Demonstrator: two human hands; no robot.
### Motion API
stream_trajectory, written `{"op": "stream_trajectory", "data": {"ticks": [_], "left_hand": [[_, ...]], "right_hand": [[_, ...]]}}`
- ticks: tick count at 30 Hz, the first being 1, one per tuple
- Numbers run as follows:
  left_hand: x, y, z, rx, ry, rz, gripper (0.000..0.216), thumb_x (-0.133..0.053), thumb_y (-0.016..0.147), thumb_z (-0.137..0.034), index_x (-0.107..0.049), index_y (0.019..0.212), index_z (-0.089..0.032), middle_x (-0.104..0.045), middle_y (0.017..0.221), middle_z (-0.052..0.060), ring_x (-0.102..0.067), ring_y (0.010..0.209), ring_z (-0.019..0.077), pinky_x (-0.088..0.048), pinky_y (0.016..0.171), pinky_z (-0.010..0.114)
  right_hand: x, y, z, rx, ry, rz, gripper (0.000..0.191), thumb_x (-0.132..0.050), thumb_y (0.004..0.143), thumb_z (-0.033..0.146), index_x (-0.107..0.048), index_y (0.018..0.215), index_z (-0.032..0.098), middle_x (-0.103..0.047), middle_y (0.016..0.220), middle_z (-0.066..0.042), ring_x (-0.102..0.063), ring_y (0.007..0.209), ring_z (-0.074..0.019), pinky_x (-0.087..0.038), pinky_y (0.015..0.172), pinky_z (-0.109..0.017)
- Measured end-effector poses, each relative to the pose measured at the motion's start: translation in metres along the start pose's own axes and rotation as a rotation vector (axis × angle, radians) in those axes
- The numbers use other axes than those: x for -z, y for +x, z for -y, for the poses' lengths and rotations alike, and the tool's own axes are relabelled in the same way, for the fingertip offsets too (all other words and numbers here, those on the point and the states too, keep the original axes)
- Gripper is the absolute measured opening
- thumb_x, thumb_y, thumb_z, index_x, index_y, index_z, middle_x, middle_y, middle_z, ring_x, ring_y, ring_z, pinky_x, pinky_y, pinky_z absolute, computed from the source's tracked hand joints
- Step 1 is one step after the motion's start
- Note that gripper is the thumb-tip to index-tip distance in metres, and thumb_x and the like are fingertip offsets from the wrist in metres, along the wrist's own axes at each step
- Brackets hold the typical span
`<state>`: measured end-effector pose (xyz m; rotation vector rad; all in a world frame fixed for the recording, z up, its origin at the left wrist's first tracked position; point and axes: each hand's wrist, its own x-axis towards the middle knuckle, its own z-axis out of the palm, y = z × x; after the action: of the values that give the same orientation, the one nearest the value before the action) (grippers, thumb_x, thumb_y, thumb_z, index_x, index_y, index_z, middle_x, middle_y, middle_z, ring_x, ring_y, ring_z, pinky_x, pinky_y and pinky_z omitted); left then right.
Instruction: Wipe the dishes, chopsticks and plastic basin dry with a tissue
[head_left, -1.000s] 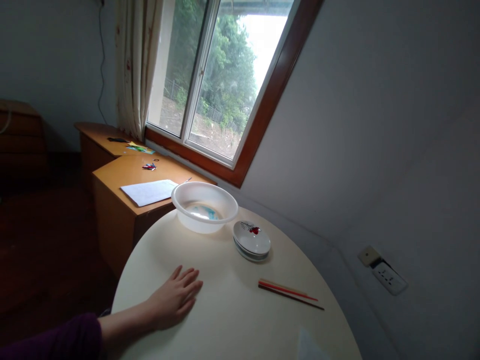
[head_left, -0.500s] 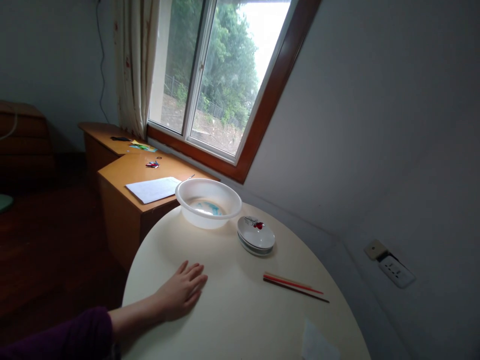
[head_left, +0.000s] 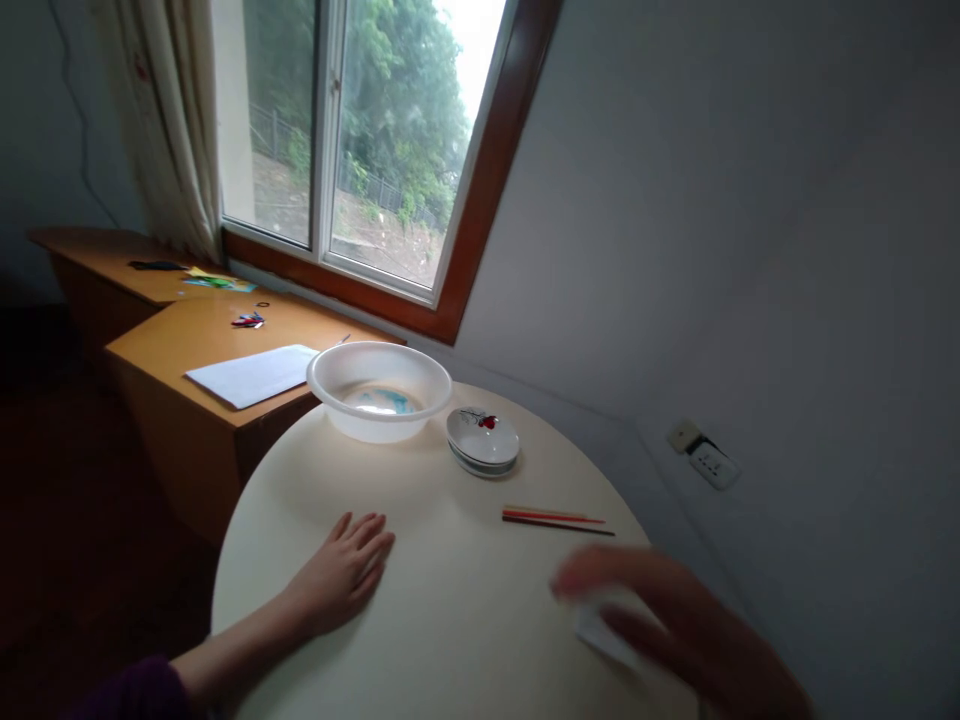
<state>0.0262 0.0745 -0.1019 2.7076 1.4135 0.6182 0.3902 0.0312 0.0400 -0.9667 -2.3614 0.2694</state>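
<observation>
My left hand (head_left: 341, 568) lies flat on the round cream table (head_left: 450, 620) with its fingers stretched out, holding nothing. My right hand (head_left: 675, 630) is at the lower right, blurred by motion, over a white sheet or cloth (head_left: 600, 630) near the table's right edge; its grip is not readable. Red and dark chopsticks (head_left: 556, 520) lie just beyond it. A stack of small plates with a red flower print (head_left: 482, 440) sits beside a white plastic basin (head_left: 379, 388) at the far side of the table.
Two wooden desks (head_left: 180, 350) stand to the left under the window (head_left: 352, 150), bearing a white paper (head_left: 251, 374) and small coloured items (head_left: 247, 320). A curtain (head_left: 165, 120) hangs at the left. A wall socket (head_left: 709, 460) is at the right.
My right hand has come into view at the lower right, moving over the white sheet. The view has shifted, so the table's things sit further left. My left hand stays flat.
</observation>
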Motion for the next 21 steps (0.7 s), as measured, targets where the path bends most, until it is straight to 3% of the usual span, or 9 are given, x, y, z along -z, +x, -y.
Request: {"op": "stream_trajectory", "data": {"ticks": [2, 4, 7, 10, 14, 21], "left_hand": [[-0.004, 0.000, 0.003, -0.014, 0.006, -0.007, 0.037, -0.036, 0.087, -0.027, -0.052, 0.120, -0.023, -0.053, 0.128, 0.012, -0.045, 0.120, 0.0261, -0.030, 0.101, 0.051], [-0.007, 0.001, 0.006, -0.028, 0.011, -0.018, 0.037, -0.036, 0.088, -0.029, -0.052, 0.120, -0.022, -0.054, 0.128, 0.012, -0.045, 0.120, 0.0260, -0.031, 0.100, 0.051], [-0.009, 0.001, 0.008, -0.046, 0.022, -0.040, 0.037, -0.036, 0.088, -0.030, -0.053, 0.120, -0.023, -0.055, 0.126, 0.011, -0.047, 0.119, 0.0257, -0.032, 0.099, 0.050], [-0.009, 0.002, 0.009, -0.059, 0.040, -0.049, 0.036, -0.037, 0.088, -0.030, -0.053, 0.119, -0.024, -0.056, 0.126, 0.011, -0.048, 0.118, 0.0257, -0.034, 0.098, 0.050], [-0.009, 0.003, 0.010, -0.064, 0.056, -0.068, 0.035, -0.038, 0.087, -0.031, -0.055, 0.118, -0.025, -0.057, 0.124, 0.010, -0.050, 0.116, 0.0259, -0.036, 0.097, 0.049], [-0.011, 0.004, 0.011, -0.085, 0.086, -0.085, 0.034, -0.039, 0.087, -0.031, -0.055, 0.117, -0.025, -0.058, 0.122, 0.010, -0.051, 0.115, 0.0254, -0.036, 0.096, 0.048]], "right_hand": [[-0.010, 0.026, -0.031, -0.238, -0.162, 0.081, 0.034, -0.042, 0.086, 0.016, -0.051, 0.118, 0.025, -0.054, 0.119, -0.007, -0.049, 0.110, -0.0198, -0.040, 0.091, -0.038], [-0.022, 0.041, -0.061, -0.588, -0.427, 0.261, 0.053, -0.035, 0.078, 0.001, -0.045, 0.126, 0.023, -0.052, 0.123, -0.008, -0.044, 0.117, -0.0187, -0.032, 0.098, -0.039], [-0.039, 0.044, -0.096, -0.748, -0.519, 0.346, 0.063, -0.036, 0.067, -0.007, -0.046, 0.124, 0.018, -0.051, 0.125, -0.013, -0.041, 0.120, -0.0210, -0.021, 0.101, -0.043], [-0.049, 0.038, -0.117, -0.795, -0.559, 0.391, 0.054, -0.040, 0.065, -0.008, -0.053, 0.112, 0.015, -0.054, 0.120, -0.014, -0.045, 0.115, -0.0236, -0.021, 0.098, -0.045], [-0.055, 0.041, -0.131, -0.799, -0.575, 0.406, 0.033, -0.042, 0.073, -0.001, -0.056, 0.098, 0.016, -0.059, 0.102, -0.011, -0.053, 0.095, -0.0217, -0.031, 0.085, -0.037], [-0.069, 0.058, -0.112, -0.705, -0.449, 0.392, 0.024, -0.045, 0.075, 0.003, -0.057, 0.090, 0.017, -0.059, 0.089, -0.007, -0.052, 0.080, -0.0180, -0.032, 0.066, -0.026]]}}
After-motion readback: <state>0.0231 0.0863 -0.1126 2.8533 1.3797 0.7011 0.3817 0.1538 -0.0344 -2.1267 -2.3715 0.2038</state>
